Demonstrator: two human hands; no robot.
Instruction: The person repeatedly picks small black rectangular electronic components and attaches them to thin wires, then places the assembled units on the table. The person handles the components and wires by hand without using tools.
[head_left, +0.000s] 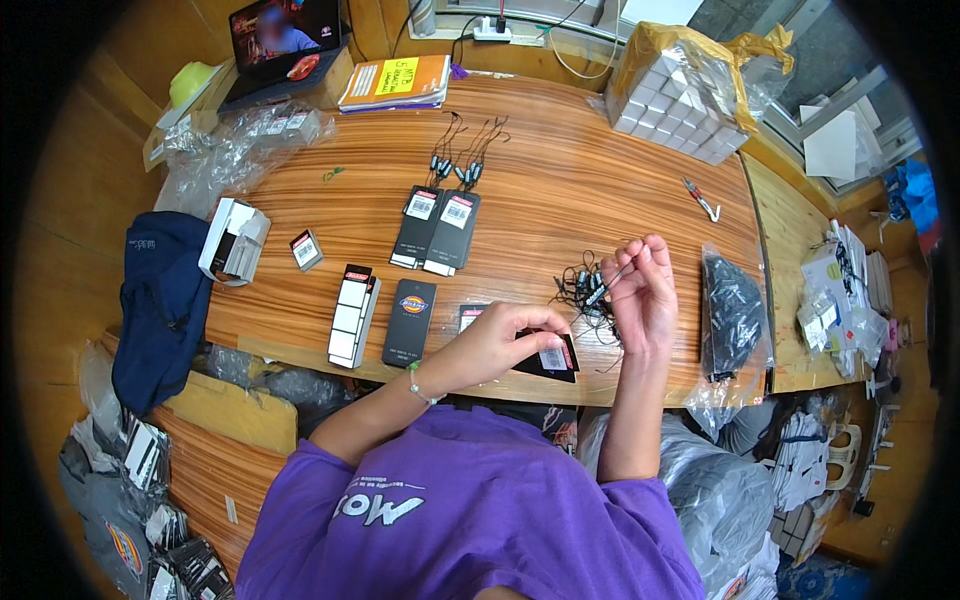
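My left hand (pixel 507 338), a beaded bracelet at its wrist, is closed on a black hang tag (pixel 560 358) with a white label, low over the table's near edge. Raised to its right, my right hand (pixel 642 290) pinches a thin black tag string between thumb and fingers. Beneath and beside it lies a tangled pile of black strings (pixel 576 284). Left of my hands stand a stack of black tags (pixel 408 322) and a stack of white-labelled cards (pixel 352 316). Farther back are two piles of labelled tags (pixel 452 232) with strings (pixel 468 172) trailing away. Another tag (pixel 470 316) is partly hidden behind my left hand.
A clear bag of black strings (pixel 732 310) lies at the right, with red-handled snips (pixel 702 199) beyond. An open white box (pixel 235 242), a small label stack (pixel 306 250) and navy cloth (pixel 160 300) are left. Bagged white boxes (pixel 675 95), notebooks (pixel 395 82) and a laptop (pixel 285 45) stand behind.
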